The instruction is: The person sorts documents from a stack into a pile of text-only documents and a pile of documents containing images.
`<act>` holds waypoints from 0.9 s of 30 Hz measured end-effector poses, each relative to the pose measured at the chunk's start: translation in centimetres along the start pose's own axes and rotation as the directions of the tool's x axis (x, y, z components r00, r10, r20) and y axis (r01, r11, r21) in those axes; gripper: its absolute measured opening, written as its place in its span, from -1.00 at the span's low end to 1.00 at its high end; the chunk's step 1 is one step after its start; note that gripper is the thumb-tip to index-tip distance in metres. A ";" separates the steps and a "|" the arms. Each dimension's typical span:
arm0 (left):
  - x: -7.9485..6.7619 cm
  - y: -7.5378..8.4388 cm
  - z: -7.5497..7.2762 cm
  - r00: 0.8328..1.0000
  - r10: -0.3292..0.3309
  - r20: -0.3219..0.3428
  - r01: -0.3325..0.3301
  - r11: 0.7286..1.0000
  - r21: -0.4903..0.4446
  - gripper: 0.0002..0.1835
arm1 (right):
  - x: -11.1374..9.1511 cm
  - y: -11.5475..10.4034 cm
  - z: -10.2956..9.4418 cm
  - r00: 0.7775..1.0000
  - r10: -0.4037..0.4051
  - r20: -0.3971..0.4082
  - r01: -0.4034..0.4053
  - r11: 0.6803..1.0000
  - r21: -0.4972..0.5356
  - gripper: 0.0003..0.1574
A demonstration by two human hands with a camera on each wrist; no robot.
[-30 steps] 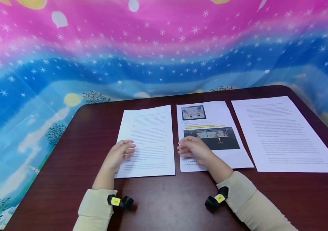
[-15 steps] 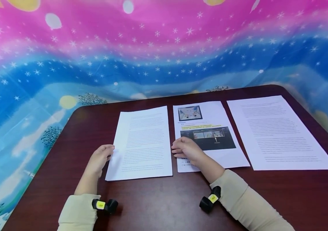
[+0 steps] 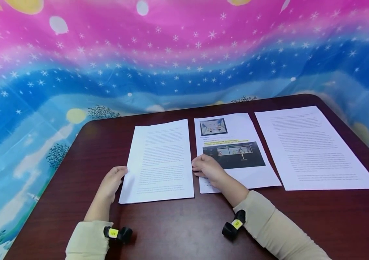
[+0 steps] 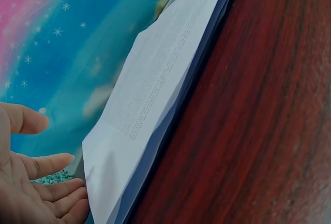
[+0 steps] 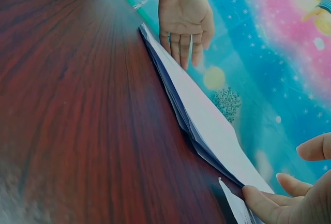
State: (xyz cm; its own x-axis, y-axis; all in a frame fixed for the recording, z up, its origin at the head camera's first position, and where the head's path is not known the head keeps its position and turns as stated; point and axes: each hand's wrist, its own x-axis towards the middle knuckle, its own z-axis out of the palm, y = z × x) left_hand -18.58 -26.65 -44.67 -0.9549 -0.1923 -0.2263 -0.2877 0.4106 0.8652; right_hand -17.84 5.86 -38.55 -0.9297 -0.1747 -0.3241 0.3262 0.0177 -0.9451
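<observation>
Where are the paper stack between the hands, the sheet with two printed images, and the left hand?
Paper stack (image 3: 160, 160): head view, middle of its top page.
Sheet with two printed images (image 3: 238, 156): head view, its dark printed middle.
Left hand (image 3: 111, 183): head view, between wrist and fingers.

Left paper stack (image 3: 161, 159): white, grey print lines, shaded edges bluish. Middle sheet (image 3: 236, 178): white, black picture block, yellow highlighted line. Right sheet (image 3: 314, 151): white, grey lines. Bench (image 3: 161, 231): dark red-brown, streaky wood grain. Backdrop (image 3: 178, 54): pink over blue, white snowflakes, yellow spots. Sleeves (image 3: 87, 238): plain beige. Wrist cameras (image 3: 125, 234): black, yellow labels.
</observation>
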 end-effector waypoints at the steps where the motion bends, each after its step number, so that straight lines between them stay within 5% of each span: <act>1: 0.0 0.0 0.0 1.000 -0.004 0.001 0.004 1.000 -0.010 -0.45 | 0.0 0.0 0.0 1.000 -0.001 -0.004 0.001 1.000 -0.006 -0.76; 10: -0.3 0.2 0.0 0.999 -0.034 0.005 0.034 0.998 -0.051 -0.45 | 0.2 -0.2 0.3 1.000 0.000 -0.025 0.000 1.000 -0.026 -0.73; 23: -0.6 0.3 0.3 0.999 -0.036 -0.032 0.036 0.999 -0.012 -0.46 | 1.0 0.1 1.5 0.999 0.031 -0.031 -0.028 0.996 0.084 -0.66; 27: -0.6 0.3 0.3 0.999 -0.029 -0.032 0.029 0.999 -0.021 -0.46 | 1.3 0.2 1.6 0.997 0.063 -0.036 -0.062 0.998 0.021 -0.73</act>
State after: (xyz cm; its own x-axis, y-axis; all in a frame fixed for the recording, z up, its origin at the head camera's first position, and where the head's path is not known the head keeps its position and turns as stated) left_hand -18.06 -26.15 -44.42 -0.9432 -0.2328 -0.2369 -0.3133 0.3865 0.8674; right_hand -18.67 4.04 -39.09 -0.9130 -0.1379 -0.3839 0.3865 0.0081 -0.9223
